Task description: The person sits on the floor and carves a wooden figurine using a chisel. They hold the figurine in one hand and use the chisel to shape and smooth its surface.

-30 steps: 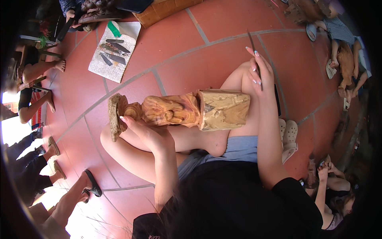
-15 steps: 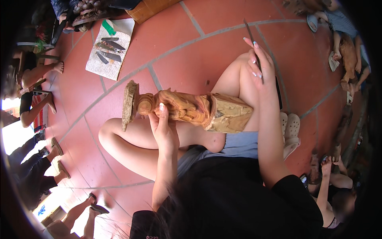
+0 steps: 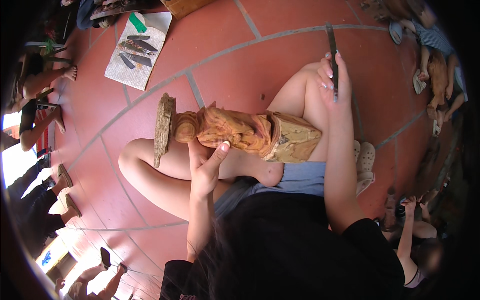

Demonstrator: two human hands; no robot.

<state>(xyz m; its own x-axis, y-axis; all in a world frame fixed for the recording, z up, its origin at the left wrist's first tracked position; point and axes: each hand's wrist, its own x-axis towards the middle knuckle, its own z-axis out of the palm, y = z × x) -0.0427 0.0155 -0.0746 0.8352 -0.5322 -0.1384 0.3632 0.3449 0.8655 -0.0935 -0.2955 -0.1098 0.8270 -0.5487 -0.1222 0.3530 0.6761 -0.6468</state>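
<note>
Across my lap lies a carved wooden figure (image 3: 235,132), with a rough bark-like disc at its left end and a plain, angular block at its right. My left hand (image 3: 206,167) grips it from below near the rounded head, thumb up on the carved front, the other fingers hidden beneath. Raised above my right knee, my right hand (image 3: 334,80) pinches a long, thin dark blade-like tool (image 3: 332,50), whose far end points up and away. The tool is apart from the wood.
On the tiled floor (image 3: 215,55) at the far left, a white textured mat (image 3: 122,75) holds several dark blades and a green strip (image 3: 137,22). Pale clogs (image 3: 366,159) lie beside my right thigh. Other people sit or stand along both sides, one near a wooden carving (image 3: 438,75).
My right hand has turned the tool more upright, showing its flat side. The left thumb has slid down and right along the figure. The figure has rolled slightly.
</note>
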